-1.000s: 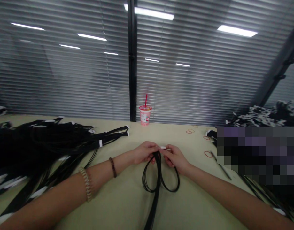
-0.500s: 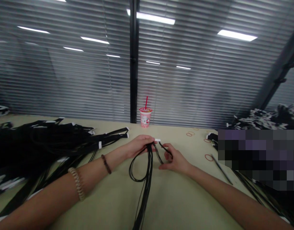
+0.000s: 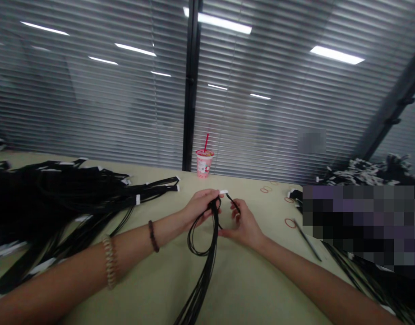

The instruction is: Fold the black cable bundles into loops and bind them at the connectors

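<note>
My left hand (image 3: 203,205) is closed on a bundle of thin black cables (image 3: 211,243) near its top end. A white connector (image 3: 223,192) sticks out past the fingertips. One loop of cable curls to the left beneath that hand, and the long tail runs down toward me over the table. My right hand (image 3: 247,225) curls around a short length of black cable (image 3: 233,203) that comes off the white connector. Its thumb reaches in toward the bundle, under the left fingers. How firmly the right fingers press the cable cannot be made out.
A large heap of black cables (image 3: 58,198) with white ends lies at the left. More cables (image 3: 363,289) are piled at the right, beside a pixelated area. A pink cup with a straw (image 3: 204,164), rubber bands (image 3: 290,223) and a thin dark stick (image 3: 307,240) lie about the table.
My right hand has come slightly closer to my left, its thumb now nearer the bundle. The cable tail has swung leftward at the bottom. The view has shifted a little.
</note>
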A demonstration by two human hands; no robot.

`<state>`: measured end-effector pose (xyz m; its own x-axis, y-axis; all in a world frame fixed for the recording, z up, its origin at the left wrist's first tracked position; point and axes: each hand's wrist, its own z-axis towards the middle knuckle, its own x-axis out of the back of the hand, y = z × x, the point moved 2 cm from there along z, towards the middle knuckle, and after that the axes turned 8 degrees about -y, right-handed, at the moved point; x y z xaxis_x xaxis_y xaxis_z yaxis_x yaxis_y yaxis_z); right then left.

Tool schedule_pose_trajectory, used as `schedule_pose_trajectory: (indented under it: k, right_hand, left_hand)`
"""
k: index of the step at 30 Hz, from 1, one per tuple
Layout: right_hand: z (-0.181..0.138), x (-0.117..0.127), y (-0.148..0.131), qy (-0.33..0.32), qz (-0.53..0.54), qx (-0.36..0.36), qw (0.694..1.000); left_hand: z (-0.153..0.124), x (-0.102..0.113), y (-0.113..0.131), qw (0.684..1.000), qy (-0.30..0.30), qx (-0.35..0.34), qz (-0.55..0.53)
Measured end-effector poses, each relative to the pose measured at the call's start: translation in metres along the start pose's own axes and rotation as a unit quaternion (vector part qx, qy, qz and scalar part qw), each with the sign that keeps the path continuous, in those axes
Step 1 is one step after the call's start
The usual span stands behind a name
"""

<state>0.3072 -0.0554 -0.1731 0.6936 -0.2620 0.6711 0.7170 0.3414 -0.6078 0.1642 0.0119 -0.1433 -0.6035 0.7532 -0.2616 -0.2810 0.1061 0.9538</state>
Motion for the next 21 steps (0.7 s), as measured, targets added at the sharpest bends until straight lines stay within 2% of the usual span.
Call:
schedule_pose_trajectory:
  k: [2, 4, 5, 7, 9, 11, 16, 21]
  right_hand:
    - [-0.004, 0.005, -0.01, 0.078, -0.02, 0.072, 0.994]
    - [-0.007, 0.006, -0.017, 0.101, -0.009, 0.104, 0.989]
    - [-0.008, 0.005, -0.019, 0.084, 0.008, 0.096, 0.992]
    - [-0.007, -0.003, -0.022, 0.01, 0.061, 0.048, 0.997]
    - [-0.005, -0.013, -0.024, -0.059, 0.122, -0.008, 0.991]
    - [-0.001, -0.024, -0.029, -0.097, 0.149, -0.027, 0.984]
    - [0.01, -0.047, -0.042, -0.13, 0.129, -0.04, 0.982]
    - [0.007, -0.054, -0.047, -0.133, 0.207, -0.043, 0.968]
  left_hand:
    - [0.004, 0.009, -0.002, 0.999, 0.023, -0.018, 0.046]
    - [0.006, 0.015, -0.005, 0.995, 0.045, -0.028, 0.085]
    - [0.006, 0.017, -0.007, 0.993, 0.056, -0.033, 0.096]
    - [0.003, 0.019, -0.011, 0.991, 0.072, -0.033, 0.106]
    - [-0.004, 0.02, -0.017, 0.991, 0.08, -0.02, 0.108]
    - [-0.013, 0.021, -0.02, 0.991, 0.083, -0.002, 0.102]
    - [-0.035, 0.027, -0.017, 0.995, 0.073, 0.012, 0.06]
    - [-0.047, 0.029, -0.011, 0.998, 0.049, 0.036, 0.016]
